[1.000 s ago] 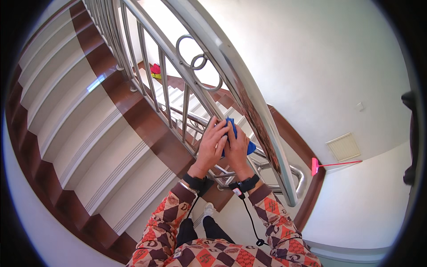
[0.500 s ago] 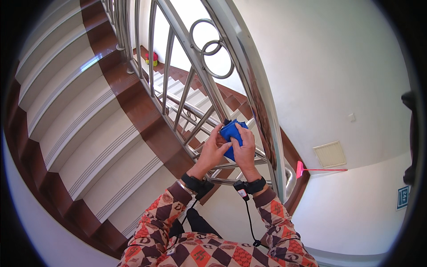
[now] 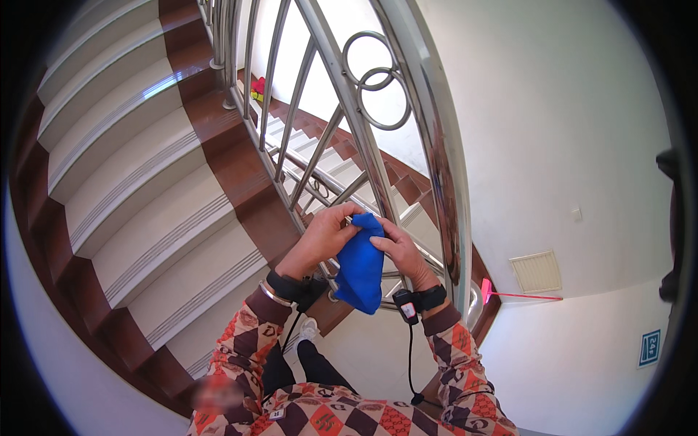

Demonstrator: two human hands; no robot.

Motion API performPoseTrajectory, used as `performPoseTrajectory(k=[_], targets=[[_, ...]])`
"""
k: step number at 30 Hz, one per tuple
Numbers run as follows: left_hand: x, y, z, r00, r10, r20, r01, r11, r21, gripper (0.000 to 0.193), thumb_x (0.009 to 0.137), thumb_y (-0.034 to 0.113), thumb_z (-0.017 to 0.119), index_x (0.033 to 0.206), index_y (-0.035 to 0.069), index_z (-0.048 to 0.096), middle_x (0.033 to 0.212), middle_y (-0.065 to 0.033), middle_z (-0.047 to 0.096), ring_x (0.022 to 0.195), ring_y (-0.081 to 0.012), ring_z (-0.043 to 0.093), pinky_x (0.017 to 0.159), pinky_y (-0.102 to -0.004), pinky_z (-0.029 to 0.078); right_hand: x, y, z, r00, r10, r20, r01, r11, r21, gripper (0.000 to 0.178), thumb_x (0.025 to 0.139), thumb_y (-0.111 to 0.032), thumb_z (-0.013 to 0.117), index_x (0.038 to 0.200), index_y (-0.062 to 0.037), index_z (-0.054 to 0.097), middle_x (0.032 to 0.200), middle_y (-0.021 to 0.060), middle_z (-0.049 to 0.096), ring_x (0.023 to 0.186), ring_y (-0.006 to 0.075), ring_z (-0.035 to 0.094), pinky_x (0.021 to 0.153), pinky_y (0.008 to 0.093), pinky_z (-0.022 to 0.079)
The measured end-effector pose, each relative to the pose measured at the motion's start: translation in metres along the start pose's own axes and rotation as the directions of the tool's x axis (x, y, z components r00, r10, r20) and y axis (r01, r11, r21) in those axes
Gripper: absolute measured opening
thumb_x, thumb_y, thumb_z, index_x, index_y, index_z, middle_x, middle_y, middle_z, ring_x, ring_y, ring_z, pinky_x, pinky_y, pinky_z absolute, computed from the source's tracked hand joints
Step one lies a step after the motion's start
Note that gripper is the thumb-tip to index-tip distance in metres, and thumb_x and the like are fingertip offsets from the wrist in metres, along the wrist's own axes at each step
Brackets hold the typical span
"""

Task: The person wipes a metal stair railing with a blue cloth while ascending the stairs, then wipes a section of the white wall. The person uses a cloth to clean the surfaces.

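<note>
A blue cloth (image 3: 360, 270) hangs between my two hands, in front of the metal stair railing (image 3: 378, 174). My left hand (image 3: 327, 236) pinches its upper left edge between thumb and fingers. On the other side, my right hand (image 3: 404, 251) grips the upper right edge, the thumb lying across the front. The cloth drops in loose folds to a point below the hands. Parts of the fingers behind it are hidden.
Stairs (image 3: 160, 211) with brown edging rise on the left. The curved handrail (image 3: 451, 167) runs along the right of the railing. A pink broom (image 3: 488, 291) with a red handle lies by the right wall, near a vent panel (image 3: 536, 272). My shoe (image 3: 309, 329) is on the landing.
The blue cloth has gone from a folded bundle to hanging open downward. My hands have moved slightly apart, and the view has shifted; a shoe now shows below.
</note>
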State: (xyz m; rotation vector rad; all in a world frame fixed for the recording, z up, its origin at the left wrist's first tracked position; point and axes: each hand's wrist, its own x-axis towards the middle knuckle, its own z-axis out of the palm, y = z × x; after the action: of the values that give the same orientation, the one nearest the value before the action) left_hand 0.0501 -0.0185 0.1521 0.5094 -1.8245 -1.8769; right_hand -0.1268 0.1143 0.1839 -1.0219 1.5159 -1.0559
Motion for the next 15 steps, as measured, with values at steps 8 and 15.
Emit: performPoseTrajectory(k=[8, 15], targets=[[-0.004, -0.009, 0.009, 0.847, 0.396, -0.354, -0.208, 0.860, 0.466, 0.036, 0.087, 0.000, 0.068, 0.122, 0.006, 0.063, 0.118, -0.0130, 0.067, 0.105, -0.0307, 0.068, 0.089, -0.0379, 0.056, 0.015, -0.010, 0.004, 0.989, -0.029, -0.145, -0.021, 0.943, -0.333, 0.031, 0.091, -0.025, 0.078, 0.105, 0.0004, 0.069, 0.086, 0.0000, 0.067, 0.076, 0.0061, 0.059, 0.068, 0.0245, 0.050], [-0.014, -0.040, 0.054, 0.877, 0.361, -0.316, -0.298, 0.926, 0.230, 0.058, 0.084, 0.001, 0.072, 0.138, 0.009, 0.053, 0.140, -0.0181, 0.056, 0.131, -0.0348, 0.056, 0.107, -0.0403, 0.046, 0.023, 0.003, 0.019, 0.917, -0.130, -0.377, -0.035, 0.916, -0.400, 0.027, 0.092, -0.021, 0.077, 0.104, 0.0007, 0.068, 0.083, -0.0008, 0.064, 0.073, 0.0051, 0.056, 0.064, 0.0213, 0.048]])
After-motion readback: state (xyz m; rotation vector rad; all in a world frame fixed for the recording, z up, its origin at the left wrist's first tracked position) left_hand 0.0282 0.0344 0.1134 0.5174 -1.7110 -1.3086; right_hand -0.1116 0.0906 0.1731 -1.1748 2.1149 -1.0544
